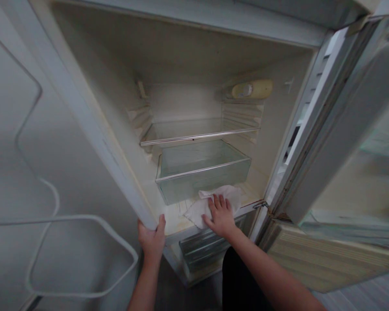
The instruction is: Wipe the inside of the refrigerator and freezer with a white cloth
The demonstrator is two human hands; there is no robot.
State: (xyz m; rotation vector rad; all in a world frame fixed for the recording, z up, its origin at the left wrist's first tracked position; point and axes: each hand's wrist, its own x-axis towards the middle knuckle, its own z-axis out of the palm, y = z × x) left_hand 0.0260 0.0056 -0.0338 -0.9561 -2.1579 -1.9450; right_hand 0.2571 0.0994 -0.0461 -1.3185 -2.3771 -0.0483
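An open refrigerator (pixel 185 100) fills the view, its inside bare-walled and yellowed. My left hand (pixel 151 233) is closed around the lower left edge of its cabinet frame, thumb on the inner side. Flat on a white cloth (pixel 227 196) lies my right hand (pixel 221 215), fingers spread and pressing it against the fridge floor near the front lip. Just behind the cloth sits a clear drawer (pixel 204 172), and a glass shelf (pixel 197 129) spans above it. Part of the cloth is hidden under my palm.
The main door (pixel 353 129) stands open on the right, with a lower ribbed door (pixel 330 255) beneath it. A dark drawer (pixel 207 250) shows in the lower compartment. A yellowish lamp cover (pixel 253 89) sits on the right inner wall. A white cable (pixel 84 217) loops at the left.
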